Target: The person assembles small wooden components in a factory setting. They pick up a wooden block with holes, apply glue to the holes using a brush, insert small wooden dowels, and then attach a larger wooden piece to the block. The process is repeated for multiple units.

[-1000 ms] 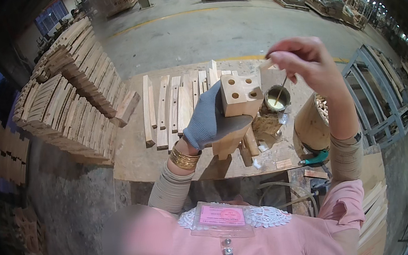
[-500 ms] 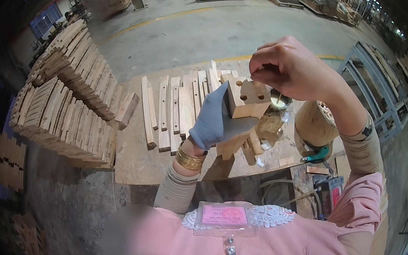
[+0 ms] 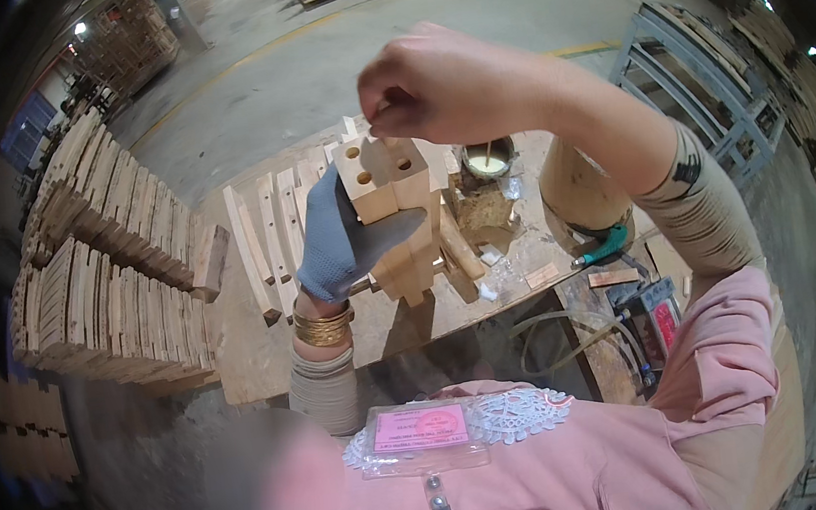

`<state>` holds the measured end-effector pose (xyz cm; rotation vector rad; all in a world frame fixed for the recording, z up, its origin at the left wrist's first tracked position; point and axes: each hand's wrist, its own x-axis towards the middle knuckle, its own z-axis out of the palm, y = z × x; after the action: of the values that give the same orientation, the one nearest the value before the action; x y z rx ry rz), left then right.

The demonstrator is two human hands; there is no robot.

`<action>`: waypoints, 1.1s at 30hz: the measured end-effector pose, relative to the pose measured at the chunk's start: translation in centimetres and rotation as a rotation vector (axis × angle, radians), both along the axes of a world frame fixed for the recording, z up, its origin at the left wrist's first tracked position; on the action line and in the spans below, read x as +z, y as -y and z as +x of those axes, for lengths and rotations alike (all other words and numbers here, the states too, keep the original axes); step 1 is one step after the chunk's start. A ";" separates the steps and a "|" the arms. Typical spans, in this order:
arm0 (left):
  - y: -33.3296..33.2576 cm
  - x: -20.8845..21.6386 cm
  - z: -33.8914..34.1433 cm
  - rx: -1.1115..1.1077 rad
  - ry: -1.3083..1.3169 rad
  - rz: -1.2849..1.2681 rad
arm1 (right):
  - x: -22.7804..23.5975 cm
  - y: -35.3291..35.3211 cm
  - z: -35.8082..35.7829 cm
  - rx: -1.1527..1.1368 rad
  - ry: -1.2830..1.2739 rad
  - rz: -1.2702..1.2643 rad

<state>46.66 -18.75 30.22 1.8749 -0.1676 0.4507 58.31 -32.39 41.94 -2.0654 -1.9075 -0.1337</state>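
My left hand (image 3: 335, 248), in a grey glove, grips pale wooden pieces (image 3: 384, 200) held upright over the workbench. Their end face is turned up and shows several round drilled holes. My bare right hand (image 3: 424, 82) hangs just above that end, its fingers curled and pinched together. Whatever the fingers hold, if anything, is hidden. Beyond the wood, to the right, sits a cup (image 3: 489, 158) with pale liquid and a thin stick in it. Several narrow wooden strips (image 3: 252, 258) with holes lie on the bench to the left of my glove.
Tall stacks of wooden parts (image 3: 112, 304) stand left of the workbench (image 3: 249, 359). On the right are a round container (image 3: 576, 185), a green-handled tool (image 3: 608, 245) and a small red-and-dark box (image 3: 652, 318) with a hose. A grey metal rack (image 3: 681, 88) stands farther right.
My view has shifted, so the bench appears turned and farther left. My right hand is now over the top of the wooden pieces, still pinched; my left keeps its grip.
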 end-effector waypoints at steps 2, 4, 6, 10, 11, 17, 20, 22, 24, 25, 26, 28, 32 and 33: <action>0.1 -0.2 -0.1 0.005 -0.008 -0.062 | 0.4 0.8 -0.1 -0.111 -0.100 0.022; 0.0 -0.8 0.3 0.022 0.034 -0.012 | 1.3 2.6 1.1 -0.200 -0.335 -0.022; 0.0 -0.9 0.3 0.054 0.013 -0.030 | 0.9 5.5 5.2 -0.303 -0.399 0.093; -0.2 -1.0 0.4 0.064 0.017 -0.046 | -7.7 13.3 17.2 -0.747 -0.354 -0.065; -0.1 -0.9 0.9 0.039 0.026 -0.065 | -11.1 16.5 20.0 -0.878 -0.277 -0.192; -0.3 -0.2 1.2 0.073 -0.014 -0.064 | -25.3 20.4 23.4 -1.032 -0.051 -0.350; -0.3 -0.2 1.2 0.100 -0.007 -0.035 | -25.9 19.3 23.7 -0.970 0.012 -0.397; -0.3 -0.4 1.5 0.093 -0.002 -0.062 | -25.5 20.0 23.9 -0.976 0.050 -0.404; -0.3 -1.1 1.7 0.090 0.054 -0.054 | -24.3 20.9 23.8 -1.041 -0.004 -0.147; -0.2 -1.1 2.2 0.065 0.097 -0.054 | -23.0 21.9 24.0 -1.089 -0.078 0.053; 0.3 -0.5 2.5 0.045 0.027 -0.077 | -21.2 21.3 23.8 -1.001 -0.439 0.228; 0.0 -0.3 2.1 0.089 0.025 0.033 | -16.1 15.5 20.5 -0.631 -0.881 0.518; 0.0 -0.5 1.2 0.099 0.039 -0.001 | -6.6 5.0 6.3 -0.061 -0.929 0.660; 0.1 -0.4 1.4 0.088 0.043 -0.010 | -5.9 3.7 4.6 0.017 -0.957 0.644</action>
<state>48.01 -18.89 29.83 1.8685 -0.1124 0.5515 62.91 -36.11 36.01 -1.2967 -1.0825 0.1945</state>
